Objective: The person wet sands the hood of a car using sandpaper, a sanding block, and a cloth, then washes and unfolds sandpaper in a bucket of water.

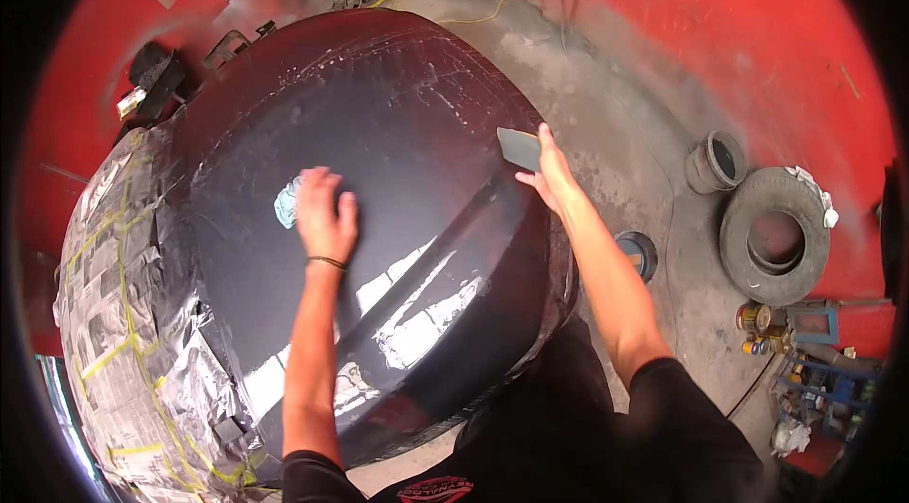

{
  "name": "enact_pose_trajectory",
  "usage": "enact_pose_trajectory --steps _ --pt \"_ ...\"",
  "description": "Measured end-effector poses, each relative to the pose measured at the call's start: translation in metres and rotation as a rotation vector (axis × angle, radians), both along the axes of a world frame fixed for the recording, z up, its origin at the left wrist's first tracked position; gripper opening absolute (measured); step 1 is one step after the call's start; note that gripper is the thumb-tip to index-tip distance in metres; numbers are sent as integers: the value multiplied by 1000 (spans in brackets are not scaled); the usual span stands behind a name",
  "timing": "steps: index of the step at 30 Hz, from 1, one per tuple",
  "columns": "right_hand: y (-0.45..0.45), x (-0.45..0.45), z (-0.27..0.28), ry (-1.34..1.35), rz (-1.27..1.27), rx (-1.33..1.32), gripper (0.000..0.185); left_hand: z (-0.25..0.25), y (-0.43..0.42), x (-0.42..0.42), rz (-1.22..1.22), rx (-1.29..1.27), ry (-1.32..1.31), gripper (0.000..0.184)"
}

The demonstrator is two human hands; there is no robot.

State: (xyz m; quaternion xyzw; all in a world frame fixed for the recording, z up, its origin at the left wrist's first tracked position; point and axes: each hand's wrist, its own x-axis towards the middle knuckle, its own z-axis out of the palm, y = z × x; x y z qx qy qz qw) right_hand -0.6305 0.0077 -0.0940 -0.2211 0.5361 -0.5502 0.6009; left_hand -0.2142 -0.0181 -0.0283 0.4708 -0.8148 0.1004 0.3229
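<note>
My left hand [325, 215] lies on a dark, glossy car panel [398, 153], its fingers over a light blue cloth [287, 204] that shows at the left of the fingertips. At the panel's right edge my right hand [551, 167] holds a flat grey sheet [519, 148] between thumb and fingers. The sheet reaches over the panel's edge; whether it touches the surface I cannot tell. White streaks and bright reflections mark the panel.
Taped paper masking [104, 285] covers the car at the left. On the floor at the right are a bucket [704, 167], a tyre [737, 238], a round basin [645, 252] and several cans [754, 317]. A red wall [757, 39] curves behind.
</note>
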Motion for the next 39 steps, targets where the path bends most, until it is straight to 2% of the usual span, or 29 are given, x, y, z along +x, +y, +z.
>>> enact_pose_trajectory --steps 1,2,3,5,6,7,9,10,12,13,14,15,17,18,19,21,24,25,27,29,31,32,34,35,37,39 --pt "16 13 24 -191 -128 22 75 4 22 -34 -112 144 171 29" --pt "28 20 25 -274 -164 -52 76 0 43 -67 -152 318 295 32" --pt "41 31 33 -274 -147 -67 79 11 66 -105 -204 517 420 40" --pt "64 55 51 -270 -112 -108 85 3 89 -157 -281 728 525 67" --pt "72 63 38 -250 -50 -151 88 -1 95 -177 -348 853 710 76" --pt "87 78 53 -252 -4 -183 90 -31 95 -198 -440 914 1059 75" --pt "107 101 49 -82 79 -281 91 -46 89 -222 -289 915 1287 69" --pt "111 102 35 -49 105 -305 83 -49 83 -222 -257 980 1371 67" --pt "126 84 22 201 186 -356 70 -52 70 -223 -200 1106 1536 63" --pt "133 73 21 327 221 -380 64 -29 67 -223 -88 1001 1396 57" --pt "141 60 20 402 197 -355 51 -15 59 -216 -49 842 1034 54" --pt "149 42 11 489 198 -334 47 -6 48 -203 -13 680 673 52" --pt "166 7 -7 574 189 -268 44 -30 18 -165 3 269 126 56" --pt "176 -12 -20 580 170 -230 45 -24 15 -148 25 308 -60 67" --pt "185 -31 -35 586 152 -193 46 -14 19 -141 67 457 -117 75" --pt "208 -71 -66 698 180 -119 48 -17 31 -119 -50 593 -293 76" --pt "251 -123 -106 757 201 0 49 3 73 -113 -215 585 -597 74" --pt "265 -135 -116 762 210 34 48 4 73 -111 -202 605 -672 73" --pt "280 -143 -114 585 307 59 45 0 64 -113 -185 636 -818 71" --pt "280 -136 -68 361 464 71 42 -12 30 -137 -202 600 -864 67" --pt "259 -122 5 112 651 47 36 -13 0 -174 -197 548 -955 66" --pt "248 -119 38 89 742 -20 34 -11 -3 -185 -205 534 -979 65" --pt "240 -130 85 78 903 -112 28 -22 14 -176 -258 641 -826 66" --pt "247 -138 80 -11 839 -33 27 -22 24 -169 -284 686 -751 67" --pt "279 -174 45 -187 719 119 27 -13 43 -165 -265 707 -800 67" --pt "335 -212 -63 -119 539 331 28 -10 42 -167 -249 721 -853 67"
